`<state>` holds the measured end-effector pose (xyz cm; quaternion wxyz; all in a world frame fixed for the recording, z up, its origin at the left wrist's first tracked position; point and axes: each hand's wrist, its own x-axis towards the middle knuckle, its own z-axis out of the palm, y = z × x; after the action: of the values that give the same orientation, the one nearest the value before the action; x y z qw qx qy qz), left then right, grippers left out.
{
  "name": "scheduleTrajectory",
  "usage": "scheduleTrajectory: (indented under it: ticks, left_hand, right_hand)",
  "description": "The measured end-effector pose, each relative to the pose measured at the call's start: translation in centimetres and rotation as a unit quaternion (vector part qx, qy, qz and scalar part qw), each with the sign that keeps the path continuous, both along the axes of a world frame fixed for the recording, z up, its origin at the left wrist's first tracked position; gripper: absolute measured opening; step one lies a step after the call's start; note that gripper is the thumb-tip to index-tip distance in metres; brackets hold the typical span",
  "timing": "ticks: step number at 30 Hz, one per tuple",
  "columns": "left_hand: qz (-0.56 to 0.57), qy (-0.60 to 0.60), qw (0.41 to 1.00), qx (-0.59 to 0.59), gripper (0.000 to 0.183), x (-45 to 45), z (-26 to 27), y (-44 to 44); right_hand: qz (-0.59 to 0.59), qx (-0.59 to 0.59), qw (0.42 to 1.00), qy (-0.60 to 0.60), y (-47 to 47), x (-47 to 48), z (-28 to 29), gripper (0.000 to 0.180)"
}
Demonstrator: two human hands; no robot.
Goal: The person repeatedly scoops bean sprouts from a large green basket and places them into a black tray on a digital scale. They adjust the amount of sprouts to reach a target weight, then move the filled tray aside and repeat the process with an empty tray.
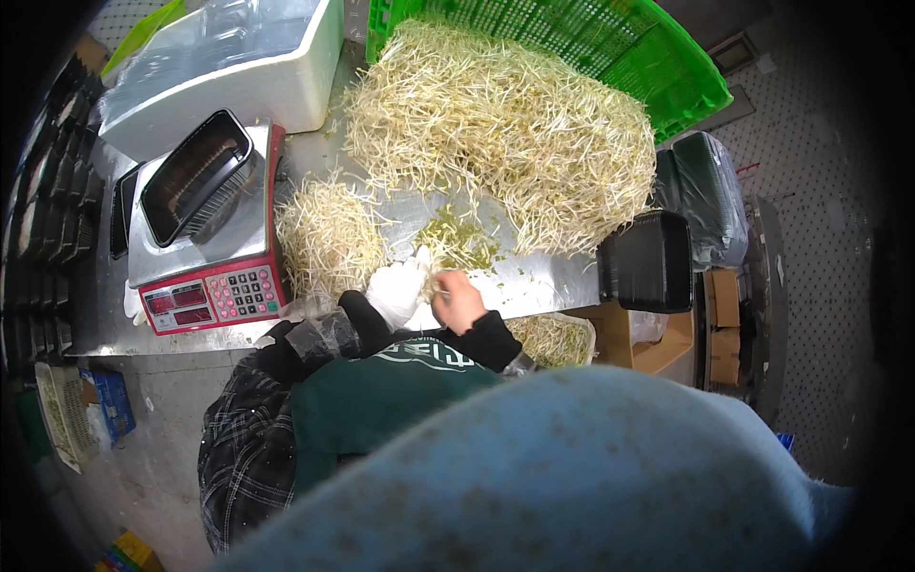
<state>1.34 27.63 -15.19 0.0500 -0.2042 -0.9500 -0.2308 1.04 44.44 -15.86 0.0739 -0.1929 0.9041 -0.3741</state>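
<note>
My left hand [395, 293], in a white glove, is at the table's near edge with its fingertips at a few bean sprouts [427, 275]; how firmly it grips is unclear. Close beside it on the right, my bare right hand [457, 302] has curled fingers, slightly blurred, near the same sprouts. Just beyond both hands lies a scatter of green hulls and sprout bits [457, 239]. A small heap of bean sprouts [332, 236] rests to the left, touching the scale's side. Farther off, a large pile of bean sprouts [500, 129] spreads from a tipped green plastic crate [643, 57].
A red digital scale [250, 289] bears a black plastic tray [196, 179]. Behind it stands a white foam box [286, 79] of clear plastic containers. Upturned black trays [654, 261] sit at the steel table's right edge. Below the table are a sprout-filled container [554, 339] and a cardboard box [661, 347].
</note>
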Motion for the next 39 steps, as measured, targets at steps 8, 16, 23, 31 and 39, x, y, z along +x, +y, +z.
scheduleTrajectory:
  ticks: [8, 16, 23, 31, 39]
  left_hand:
    - [0.182, 0.162, 0.97, -0.001, 0.035, -1.6, 7.4, -9.9]
    - [0.25, 0.107, 0.955, 0.121, 0.082, 0.8, 3.4, -9.6]
    - [0.295, 0.109, 0.937, 0.155, 0.086, -0.8, 1.7, -9.1]
    - [0.196, 0.079, 0.95, 0.231, 0.076, -0.9, 3.9, -5.4]
    - [0.389, 0.166, 0.904, 0.064, 0.072, -5.9, -2.8, -11.3]
  right_hand:
    - [0.0, -0.14, 0.99, -0.002, -1.8, -7.3, 6.3, 0.048]
    - [0.068, 0.05, 0.992, 0.093, -2.0, -6.9, 0.1, 0.067]
    - [-0.031, 0.061, 0.979, 0.194, 5.3, -1.9, -2.9, 0.028]
    - [-0.227, 0.389, 0.893, -0.008, 20.4, 9.4, 1.3, 0.039]
    - [-0.079, 0.133, 0.983, 0.099, 6.6, -4.2, 0.6, 0.065]
